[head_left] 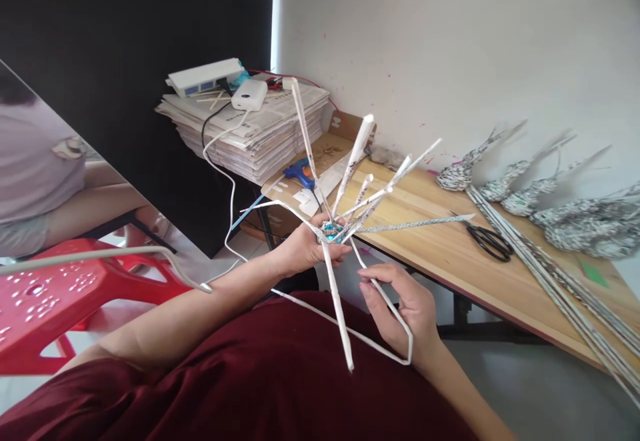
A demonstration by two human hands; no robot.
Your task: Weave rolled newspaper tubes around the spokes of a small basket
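left hand [306, 249]: grip clenched around the base of the paper-rod piece [332, 231], its fingers wrapped below the blue core
right hand [403, 304]: grip grasping a thin strand [411, 346] between thumb and fingers, just beside the piece
piece: held up over the lap, near the front edge of the counter [480, 277]; white and printed paper rods fan out from its core, most pointing up or away, one thick rod down
strand: runs from the core past the right fingers, bends sharply near the wrist and slants back leftward across the dark red clothing
counter, right side: black-handled scissors [487, 241] beside a bundle of long paper rods [555, 277]; woven paper pieces [456, 175] in a row along the wall
counter, far left: blue glue gun [300, 173] on cardboard, near a stack of newspapers [250, 144]
left: red stool [105, 281]
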